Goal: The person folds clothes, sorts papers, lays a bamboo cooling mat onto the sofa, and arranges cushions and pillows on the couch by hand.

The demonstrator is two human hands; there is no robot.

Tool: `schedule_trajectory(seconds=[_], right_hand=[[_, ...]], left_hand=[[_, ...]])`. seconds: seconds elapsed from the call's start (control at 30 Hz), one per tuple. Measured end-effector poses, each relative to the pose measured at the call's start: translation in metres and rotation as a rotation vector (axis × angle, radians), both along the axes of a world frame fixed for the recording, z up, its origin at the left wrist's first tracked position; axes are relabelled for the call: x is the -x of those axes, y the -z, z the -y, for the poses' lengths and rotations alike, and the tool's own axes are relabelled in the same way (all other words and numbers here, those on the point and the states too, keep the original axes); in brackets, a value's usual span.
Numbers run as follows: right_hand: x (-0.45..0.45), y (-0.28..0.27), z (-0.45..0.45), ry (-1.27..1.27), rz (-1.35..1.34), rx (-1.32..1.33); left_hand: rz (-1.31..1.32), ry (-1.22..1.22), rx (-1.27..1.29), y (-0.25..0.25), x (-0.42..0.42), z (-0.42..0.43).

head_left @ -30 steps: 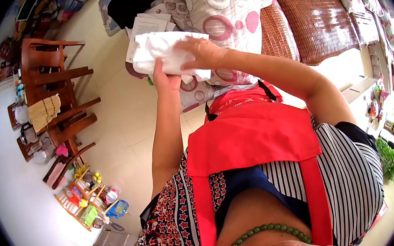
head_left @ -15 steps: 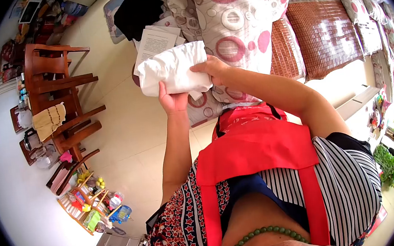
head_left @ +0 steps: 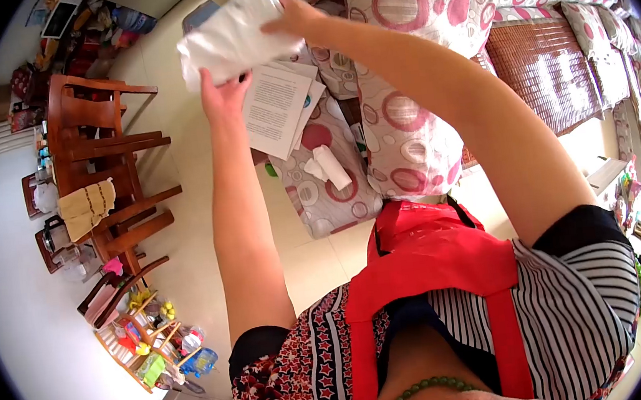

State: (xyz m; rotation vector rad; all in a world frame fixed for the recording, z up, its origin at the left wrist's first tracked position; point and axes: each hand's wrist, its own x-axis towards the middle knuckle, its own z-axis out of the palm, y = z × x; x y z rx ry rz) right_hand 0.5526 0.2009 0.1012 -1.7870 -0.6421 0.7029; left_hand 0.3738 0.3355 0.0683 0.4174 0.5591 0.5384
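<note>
Both hands hold a white, soft, wrinkled pack out at arm's length, up over the sofa's end. My left hand grips its lower left edge, thumb pressed on the near face. At its right end is my right hand, closed on it and slightly blurred. Printed sheets of paper lie just below the pack, on the patterned sofa seat. A small white roll with a loose end rests on the same cover, nearer to me.
A large patterned cushion stands right of the papers, with a brown woven mat beyond it. Wooden chairs line the left side. A small rack with colourful items stands lower left. Pale floor tiles lie between.
Both hands have moved farther out and to the left, carrying the white pack. More of the printed sheets and the white roll below have come into sight.
</note>
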Motion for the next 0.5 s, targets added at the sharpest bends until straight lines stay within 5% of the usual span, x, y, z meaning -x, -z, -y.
schedule_trajectory(seconds=[0.07, 0.17, 0.27, 0.33, 0.4, 0.5], right_hand=[[-0.014, -0.007, -0.01, 0.218, 0.285, 0.066], [-0.033, 0.029, 0.008, 0.11, 0.302, 0.026], [0.0, 0.056, 0.09, -0.147, -0.149, -0.031], [0.028, 0.076, 0.149, -0.181, -0.398, 0.033], [0.055, 0.12, 0.194, -0.092, -0.465, 0.085], [0.087, 0.104, 0.257, -0.082, -0.641, 0.151]], left_hand=[[-0.267, -0.176, 0.209, 0.006, -0.022, -0.022], [-0.39, -0.065, 0.088, 0.03, -0.021, 0.015], [-0.309, 0.074, 0.152, 0.133, -0.006, 0.056], [-0.322, 0.137, 0.134, 0.129, 0.009, 0.128], [0.028, 0.435, 0.026, 0.186, 0.029, 0.172], [-0.363, 0.501, 0.073, 0.088, 0.04, 0.274]])
